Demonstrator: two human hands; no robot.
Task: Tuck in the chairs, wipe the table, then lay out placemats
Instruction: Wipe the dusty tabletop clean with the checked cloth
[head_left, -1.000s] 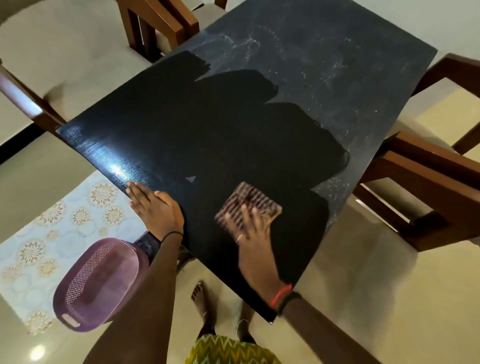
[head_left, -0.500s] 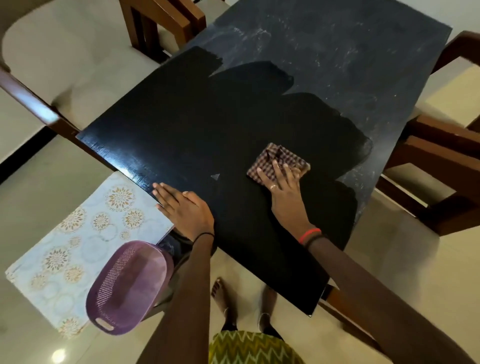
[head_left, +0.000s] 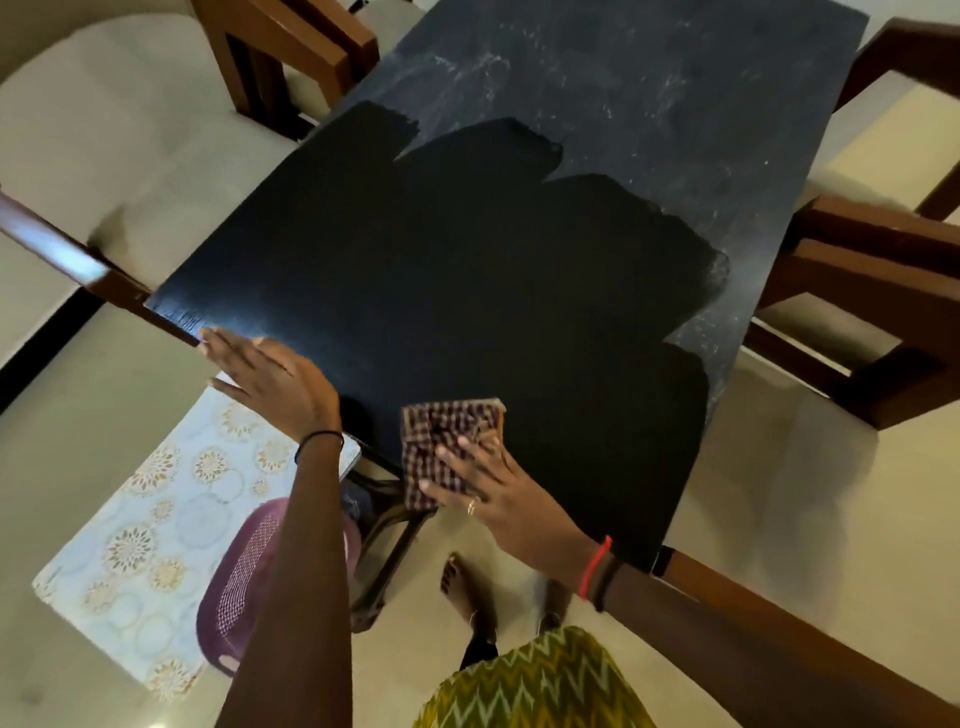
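The black table (head_left: 519, 270) fills the middle of the view. Its near half is dark and wiped, its far half and right edge are grey with dusty streaks. A folded brown checked cloth (head_left: 441, 431) lies at the near left edge of the table. My right hand (head_left: 498, 499) presses flat on the cloth with spread fingers. My left hand (head_left: 270, 379) rests flat with straight fingers on the table's near left corner. A patterned pale blue placemat (head_left: 156, 530) lies below that corner, off the table.
Wooden chairs with cream seats stand at the far left (head_left: 291, 57), at the right (head_left: 872, 280) and at the left (head_left: 78, 260). A purple plastic basket (head_left: 239, 587) sits on the placemat. A dark stool frame (head_left: 384, 540) is under the table edge. My bare feet (head_left: 462, 587) stand on the tiled floor.
My right hand has drawn the cloth back from the table's middle to the near left edge. My left hand shifted toward the table's corner.
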